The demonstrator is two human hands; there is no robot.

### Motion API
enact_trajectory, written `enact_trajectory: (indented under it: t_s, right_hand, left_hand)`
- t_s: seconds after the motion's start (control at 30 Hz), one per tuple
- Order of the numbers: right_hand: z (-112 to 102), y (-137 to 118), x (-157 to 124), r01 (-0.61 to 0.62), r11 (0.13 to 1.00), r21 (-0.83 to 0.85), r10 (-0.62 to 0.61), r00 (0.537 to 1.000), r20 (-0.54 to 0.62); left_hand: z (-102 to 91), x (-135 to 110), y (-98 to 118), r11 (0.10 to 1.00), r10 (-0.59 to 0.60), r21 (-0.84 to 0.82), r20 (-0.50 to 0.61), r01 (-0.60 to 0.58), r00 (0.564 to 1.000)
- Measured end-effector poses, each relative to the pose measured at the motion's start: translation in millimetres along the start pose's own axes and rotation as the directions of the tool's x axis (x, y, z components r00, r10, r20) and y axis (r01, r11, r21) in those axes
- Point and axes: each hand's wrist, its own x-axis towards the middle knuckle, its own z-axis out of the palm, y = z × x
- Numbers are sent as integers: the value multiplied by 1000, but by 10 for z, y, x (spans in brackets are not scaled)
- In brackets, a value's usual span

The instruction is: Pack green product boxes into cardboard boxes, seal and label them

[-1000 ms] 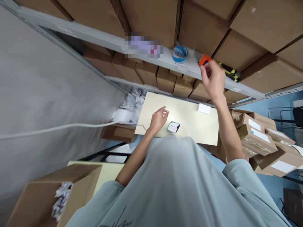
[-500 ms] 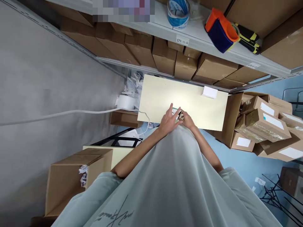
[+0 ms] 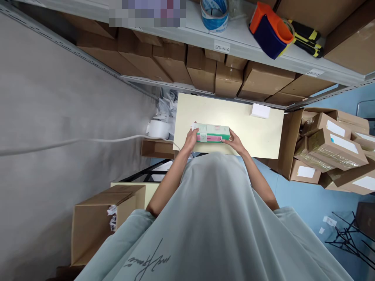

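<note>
A long green, white and pink box point(image 3: 213, 132) lies sideways over the near edge of the pale yellow table point(image 3: 252, 130). My left hand point(image 3: 191, 139) grips its left end, fingers wrapped round it. At the right end my right hand point(image 3: 234, 140) closes on the box. A small white flap or label sticks out at the box's left end.
A small white box point(image 3: 259, 111) sits at the table's far right. On the grey shelf point(image 3: 187, 33) above are a blue tape roll point(image 3: 215, 8), an orange and blue tape dispenser point(image 3: 271, 29) and stacked cartons. Labelled cartons point(image 3: 331, 146) pile up right; an open carton point(image 3: 101, 218) stands lower left.
My right hand left the tape dispenser on the shelf and came down to the table. Both hands took the box, which now lies long side towards me, held at its ends.
</note>
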Motion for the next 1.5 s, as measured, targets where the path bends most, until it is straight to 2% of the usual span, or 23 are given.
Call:
enact_trajectory:
  t_s: [0.1,0.17,0.27,0.43,0.5,0.7,0.9,1.07,1.23,1.33,1.4,1.43,1.5]
  right_hand:
    - [16,-184,-67,9,1000,-9,-10,999,-35]
    - [19,-289,-70,1,999,-45,-4,998,-61]
    - [15,-417,-23,24,995,-98,-31,997,-64]
    - [1,-558,73,61,988,-142,-73,994,-80]
    - [-4,-591,100,82,984,-155,-97,991,-89]
    - [10,-743,179,30,932,-362,-135,954,-269]
    - [-28,-973,261,45,882,-469,-226,914,-337]
    - [-128,-1064,338,211,935,-286,-280,933,-228]
    - [-253,-1128,339,230,972,-52,-234,966,-109]
    - [-294,-1128,301,171,975,140,-171,985,-14]
    - [-295,-1103,287,126,969,214,-130,992,5]
    - [-289,-1084,286,109,967,229,-111,994,-3]
    - [-267,-1033,295,88,970,227,-79,996,-49]
  left_hand:
    - [-43,-45,-84,955,-143,-256,38,148,989]
    - [-27,-83,-108,938,-136,-319,24,136,990]
    - [-4,-141,-108,946,-86,-316,-21,75,996]
    - [-36,-236,-67,985,-10,-172,-122,-11,992]
    - [-46,-261,-40,985,10,-171,-131,-33,991]
    - [79,-343,93,931,-55,-356,84,82,995]
    - [194,-431,116,870,-104,-439,281,224,954]
    - [226,-484,67,851,-158,-416,380,321,911]
    - [222,-546,51,814,-183,-411,490,411,852]
    - [174,-549,41,812,-242,-307,597,497,765]
    - [147,-539,39,820,-298,-202,648,535,701]
    - [141,-534,42,828,-311,-173,650,533,694]
    - [149,-527,57,850,-282,-202,606,486,744]
